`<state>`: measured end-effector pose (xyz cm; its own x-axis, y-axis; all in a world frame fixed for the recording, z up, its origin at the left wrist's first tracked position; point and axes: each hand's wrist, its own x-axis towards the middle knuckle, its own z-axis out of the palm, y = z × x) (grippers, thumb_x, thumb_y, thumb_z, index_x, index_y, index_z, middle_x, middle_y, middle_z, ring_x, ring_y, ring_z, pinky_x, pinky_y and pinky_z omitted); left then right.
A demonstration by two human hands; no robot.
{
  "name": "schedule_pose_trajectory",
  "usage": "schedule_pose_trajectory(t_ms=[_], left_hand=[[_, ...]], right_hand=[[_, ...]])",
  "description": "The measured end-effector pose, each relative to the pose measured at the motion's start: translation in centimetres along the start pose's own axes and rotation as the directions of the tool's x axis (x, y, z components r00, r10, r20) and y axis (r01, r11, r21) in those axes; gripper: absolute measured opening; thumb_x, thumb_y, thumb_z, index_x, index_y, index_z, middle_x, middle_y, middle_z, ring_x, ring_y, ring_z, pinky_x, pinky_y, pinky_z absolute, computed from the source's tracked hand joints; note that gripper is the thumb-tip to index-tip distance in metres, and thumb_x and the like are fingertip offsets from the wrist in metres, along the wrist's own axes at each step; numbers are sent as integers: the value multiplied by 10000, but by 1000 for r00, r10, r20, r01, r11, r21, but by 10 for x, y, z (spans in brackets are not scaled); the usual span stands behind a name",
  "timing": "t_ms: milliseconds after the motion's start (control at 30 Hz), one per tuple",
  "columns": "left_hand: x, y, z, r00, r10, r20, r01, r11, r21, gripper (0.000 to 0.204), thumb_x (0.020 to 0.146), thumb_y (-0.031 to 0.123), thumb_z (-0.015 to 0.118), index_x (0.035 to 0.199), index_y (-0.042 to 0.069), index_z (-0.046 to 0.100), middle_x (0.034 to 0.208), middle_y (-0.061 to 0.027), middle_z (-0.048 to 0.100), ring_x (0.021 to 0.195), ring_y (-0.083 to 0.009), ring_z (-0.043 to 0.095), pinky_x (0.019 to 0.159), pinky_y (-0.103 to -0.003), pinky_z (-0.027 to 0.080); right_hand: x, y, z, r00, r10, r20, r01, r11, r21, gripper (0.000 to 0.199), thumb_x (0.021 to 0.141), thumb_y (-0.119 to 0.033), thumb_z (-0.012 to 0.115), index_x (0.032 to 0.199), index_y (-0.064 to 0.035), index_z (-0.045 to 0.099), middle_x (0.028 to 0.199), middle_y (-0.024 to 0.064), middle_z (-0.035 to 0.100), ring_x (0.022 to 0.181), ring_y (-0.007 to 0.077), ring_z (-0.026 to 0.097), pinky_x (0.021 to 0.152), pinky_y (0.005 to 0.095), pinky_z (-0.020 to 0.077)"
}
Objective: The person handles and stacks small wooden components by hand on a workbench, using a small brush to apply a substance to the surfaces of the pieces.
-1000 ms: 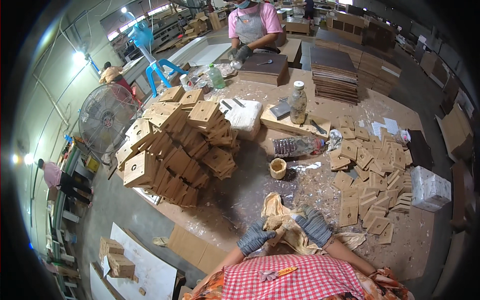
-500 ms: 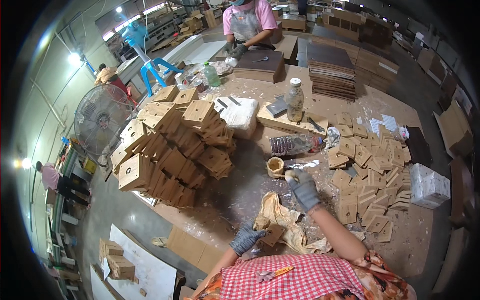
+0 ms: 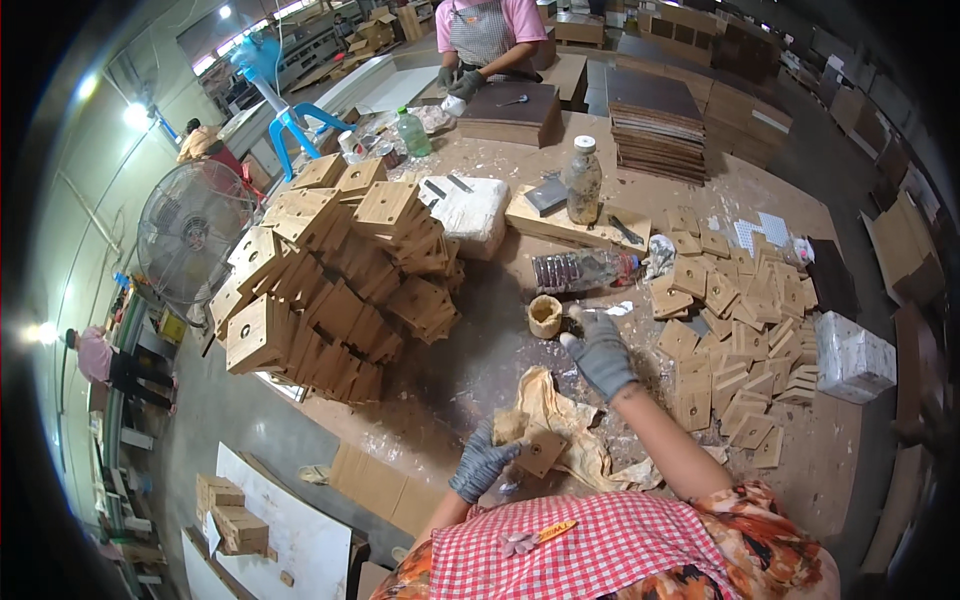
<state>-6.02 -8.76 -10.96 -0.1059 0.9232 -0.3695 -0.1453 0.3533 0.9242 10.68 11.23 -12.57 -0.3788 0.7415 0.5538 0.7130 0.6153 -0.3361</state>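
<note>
My left hand [image 3: 480, 462], in a grey glove, grips a square wooden block [image 3: 541, 452] with a hole in its middle. A rough tan wad [image 3: 509, 426] sits against the same fingers; whether it is gripped too I cannot tell. A crumpled, stained cream cloth [image 3: 570, 425] lies just beyond the block. My right hand [image 3: 602, 358], also gloved, is beside a small round cup [image 3: 545, 316] with a yellowish, crusted rim. Its thumb and fingers are apart, and I see nothing held in them.
Stacked wooden blocks [image 3: 330, 290] rise high at the left. More blocks [image 3: 740, 340] lie heaped at the right, by a wrapped white package [image 3: 855, 357]. A clear plastic bottle [image 3: 580, 271] lies beyond the cup; a jar [image 3: 584, 185] stands behind it. A co-worker [image 3: 490, 50] stands across the table.
My right hand's fingers have spread and shifted slightly from the cup's rim. My left hand has lifted and tilted the block a little. The whole view has shifted slightly.
</note>
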Motion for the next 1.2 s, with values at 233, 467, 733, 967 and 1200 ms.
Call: schedule_pose_trajectory(t_ms=[233, 467, 733, 967, 1200], left_hand=[[0, 29, 36, 993, 98, 59, -104, 987, 120, 483, 759, 147, 727, 1170, 7, 517, 1075, -73, 620, 957, -171, 600, 848, -295, 488], [16, -5, 59, 935, 122, 332, -190, 965, 182, 560, 725, 104, 741, 1208, 10, 474, 1126, -93, 547, 992, -185, 552, 850, -304, 474], [23, -51, 88, 839, 132, 528, -278, 938, 208, 470, 807, 140, 685, 1206, 27, 464, 1048, -71, 606, 870, -155, 599, 710, -272, 501], [20, -51, 103, 715, -116, 689, -115, 953, 280, 497, 800, 150, 695, 1222, 9, 473, 1042, -73, 611, 870, -155, 599, 713, -267, 498], [49, -61, 63, 929, -48, 367, -123, 896, 428, 502, 768, 202, 720, 1173, -24, 528, 996, -104, 632, 797, -176, 587, 706, -283, 489]], right_hand=[[-104, -69, -70, 394, 44, 918, -751, -560, 349, 208, 907, -245, 565, 1019, -70, 568, 894, 20, 612, 761, 110, 590, 653, 225, 511], [-166, -50, -32, 620, 50, 783, -496, -748, 440, 251, 940, -294, 482, 957, -61, 573, 804, 71, 648, 730, 177, 642, 587, 296, 534], [-215, -33, -77, 766, 204, 609, -402, -587, 703, 310, 920, -192, 539, 1178, -21, 542, 885, 24, 637, 752, 112, 597, 734, 215, 500], [-238, -35, -114, 909, 375, 183, -260, 164, 952, 358, 922, -213, 543, 1230, -35, 505, 912, -2, 622, 755, 98, 576, 698, 204, 483], [-224, -26, -152, 578, 520, 629, -217, -645, 733, 269, 928, -225, 536, 1113, -35, 586, 866, 41, 625, 756, 121, 588, 705, 243, 516]])
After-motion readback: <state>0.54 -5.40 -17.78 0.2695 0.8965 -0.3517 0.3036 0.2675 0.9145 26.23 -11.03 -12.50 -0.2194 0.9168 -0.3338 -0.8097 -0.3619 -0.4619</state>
